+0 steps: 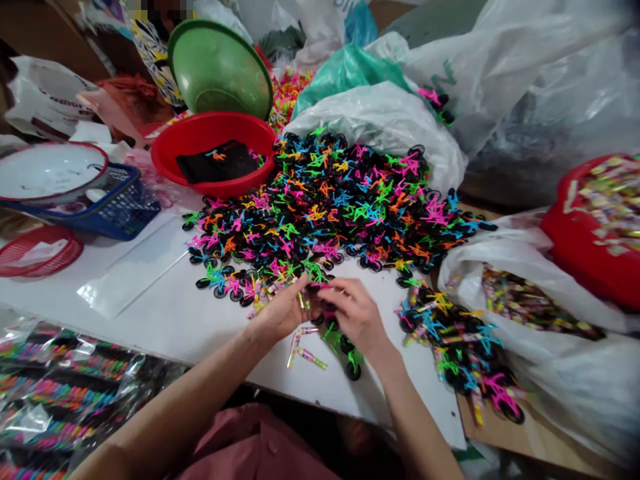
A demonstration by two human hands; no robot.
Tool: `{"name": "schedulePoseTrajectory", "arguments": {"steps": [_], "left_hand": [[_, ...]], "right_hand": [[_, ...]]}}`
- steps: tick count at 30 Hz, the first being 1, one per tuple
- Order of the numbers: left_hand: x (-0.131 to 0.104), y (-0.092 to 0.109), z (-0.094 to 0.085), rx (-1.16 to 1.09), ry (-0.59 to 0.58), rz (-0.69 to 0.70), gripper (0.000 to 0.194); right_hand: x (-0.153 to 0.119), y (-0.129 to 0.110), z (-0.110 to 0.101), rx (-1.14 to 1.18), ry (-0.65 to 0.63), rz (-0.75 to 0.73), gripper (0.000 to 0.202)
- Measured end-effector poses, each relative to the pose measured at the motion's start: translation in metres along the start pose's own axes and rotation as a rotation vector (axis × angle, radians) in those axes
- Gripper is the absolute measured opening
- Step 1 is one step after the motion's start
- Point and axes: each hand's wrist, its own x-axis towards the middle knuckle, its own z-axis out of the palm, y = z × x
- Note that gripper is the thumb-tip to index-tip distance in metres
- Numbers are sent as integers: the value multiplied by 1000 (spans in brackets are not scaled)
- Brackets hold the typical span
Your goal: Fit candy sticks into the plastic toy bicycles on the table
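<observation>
A large heap of small toy bicycles (350,200) in bright colours with black wheels covers the middle of the white table (200,330). At the heap's near edge my left hand (286,312) is closed around a small shiny candy tube (301,300). My right hand (356,313) is beside it, fingers pinched on a dark and pink toy bicycle (320,288), partly hidden. Below the hands lie a few wrapped candy tubes (313,359) and green toy bicycles (353,363). Bicycles mixed with tubes (455,347) form a smaller pile at the right.
A red basin (215,187) and a tilted green basin (220,70) stand behind at left, near a blue basket (117,213). Packed plastic bags (55,393) lie lower left. At right are a white bag of tubes (540,300) and a red tub (590,247). Someone's patterned clothing (150,50) shows behind.
</observation>
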Motion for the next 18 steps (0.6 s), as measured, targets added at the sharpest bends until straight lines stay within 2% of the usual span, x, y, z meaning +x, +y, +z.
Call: {"name": "schedulePoseTrajectory", "arguments": {"steps": [2,3,6,7,9,11,13,15,18], "left_hand": [[4,-6,8,73,13,49,25],[5,-8,12,118,12,85,26],[2,-13,20,293,-9,237,31],[1,-15,22,364,-5,302,31],[-2,-18,23,503,-5,406,30],[-3,-21,21,600,6,477,29],[-4,-23,17,641,45,515,30],[-5,-24,12,650,56,468,33],[-9,-25,6,656,-35,302,39]], "right_hand": [[-21,-12,-5,43,-24,-15,36],[-28,-15,-6,84,14,47,36],[-42,-17,-6,367,242,446,29],[-44,-15,-6,497,263,587,27],[-43,-13,-2,703,153,768,26],[-40,-13,1,768,-9,810,26],[-34,-15,0,731,-47,786,25],[-29,-18,-7,663,70,756,25],[-25,-21,-22,525,339,747,20]]}}
